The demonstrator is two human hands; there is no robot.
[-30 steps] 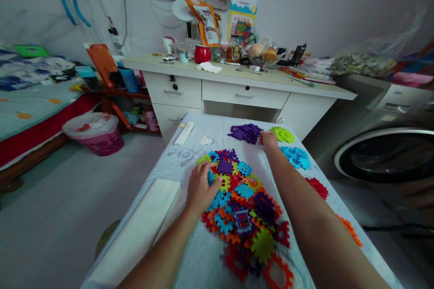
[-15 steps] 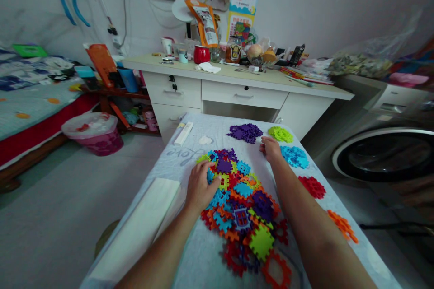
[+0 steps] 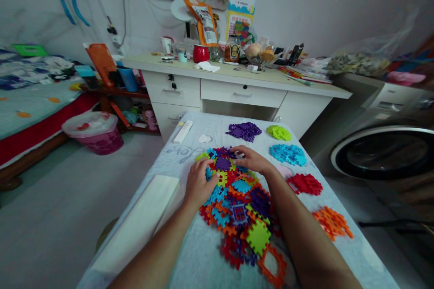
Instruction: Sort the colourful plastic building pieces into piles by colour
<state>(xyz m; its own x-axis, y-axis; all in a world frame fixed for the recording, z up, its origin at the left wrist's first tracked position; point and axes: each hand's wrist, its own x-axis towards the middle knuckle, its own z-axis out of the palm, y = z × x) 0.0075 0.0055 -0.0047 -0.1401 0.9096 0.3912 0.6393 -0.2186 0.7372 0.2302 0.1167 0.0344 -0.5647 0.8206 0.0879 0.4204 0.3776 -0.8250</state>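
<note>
A mixed heap of coloured interlocking plastic tiles lies in the middle of a cloth-covered table. My left hand rests on the heap's left edge, fingers curled over blue and green tiles. My right hand lies on the far top of the heap, fingers stretched flat over purple tiles. Sorted piles lie beyond and to the right: purple, green, blue, red and orange.
A long white box lies along the table's left edge, a smaller white tube at the far left. Behind stand a cluttered desk, a pink bin, a bed at left and a washing machine at right.
My right hand has drawn back from the purple and green piles to the top of the mixed heap. My left hand has stayed on the heap's left edge.
</note>
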